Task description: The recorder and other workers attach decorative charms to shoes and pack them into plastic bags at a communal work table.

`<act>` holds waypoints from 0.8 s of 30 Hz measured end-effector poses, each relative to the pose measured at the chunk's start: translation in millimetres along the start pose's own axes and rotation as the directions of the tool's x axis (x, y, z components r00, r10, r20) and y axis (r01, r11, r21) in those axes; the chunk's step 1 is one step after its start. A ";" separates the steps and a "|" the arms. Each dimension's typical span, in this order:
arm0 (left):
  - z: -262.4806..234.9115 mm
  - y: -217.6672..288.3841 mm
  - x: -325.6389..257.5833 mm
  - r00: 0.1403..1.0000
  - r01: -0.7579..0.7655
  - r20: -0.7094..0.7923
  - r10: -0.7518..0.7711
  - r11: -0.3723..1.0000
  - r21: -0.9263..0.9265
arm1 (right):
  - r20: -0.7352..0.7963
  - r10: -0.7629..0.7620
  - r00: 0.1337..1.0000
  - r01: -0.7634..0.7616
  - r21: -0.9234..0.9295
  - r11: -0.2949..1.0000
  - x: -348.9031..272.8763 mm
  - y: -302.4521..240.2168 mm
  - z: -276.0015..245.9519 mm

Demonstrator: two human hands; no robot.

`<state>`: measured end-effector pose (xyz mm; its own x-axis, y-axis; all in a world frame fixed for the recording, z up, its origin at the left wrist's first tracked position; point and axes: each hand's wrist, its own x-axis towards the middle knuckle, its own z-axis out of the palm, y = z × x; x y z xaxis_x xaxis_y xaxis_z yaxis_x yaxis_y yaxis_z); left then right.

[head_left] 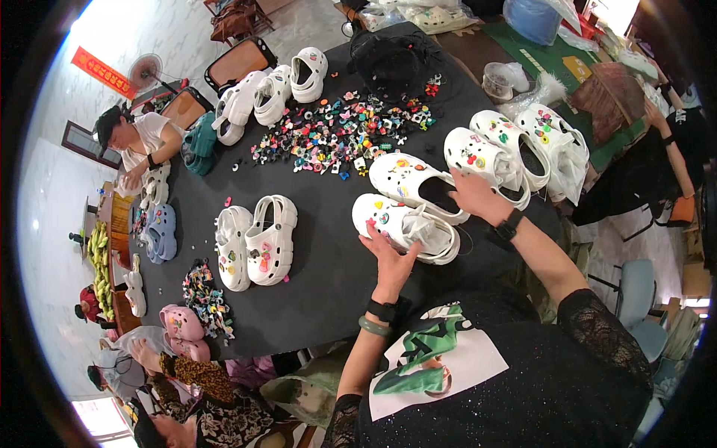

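Two white clogs with colourful charms lie side by side in front of me, toes to the left. On the nearer clog (pixel 384 216), which has clear plastic stuffed inside, my left hand (pixel 392 265) grips the near side, fingers and thumb spread along it. My right hand (pixel 479 197) is closed at the open upper edge of the farther clog (pixel 403 176); its fingertips are partly hidden. Right behind that hand sits another decorated white clog (pixel 467 149).
Loose charms (pixel 336 134) are heaped across the black table (pixel 321 313). A white clog pair (pixel 269 243) stands left of centre, more white clogs (pixel 553 145) at right. A black bag (pixel 388 63) lies at the far edge. People work at the left and lower left; another person (pixel 672 149) is at right.
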<state>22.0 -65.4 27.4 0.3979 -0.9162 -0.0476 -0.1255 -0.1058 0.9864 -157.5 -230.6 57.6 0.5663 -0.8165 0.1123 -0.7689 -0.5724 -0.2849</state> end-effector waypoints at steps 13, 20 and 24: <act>-136.8 17.2 45.7 0.998 -0.053 0.037 0.042 0.918 0.392 | 0.670 -0.255 0.697 -0.207 0.528 0.823 -59.1 -101.3 15.3; -108.5 48.7 -17.6 0.985 -0.106 -0.083 0.150 0.913 0.394 | 0.618 -0.339 0.709 -0.086 0.553 0.829 -38.7 -75.8 5.5; -69.0 45.0 -31.8 0.934 0.333 0.199 -0.296 0.924 -0.189 | 0.444 -0.051 0.895 -0.203 0.505 0.839 -14.6 -53.4 11.1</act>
<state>66.3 -14.3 84.2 0.2282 -0.9017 -0.3673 0.1883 -0.3292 0.9253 -121.4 -187.3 60.6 0.6775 -0.6682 -0.3074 -0.6100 -0.2770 -0.7424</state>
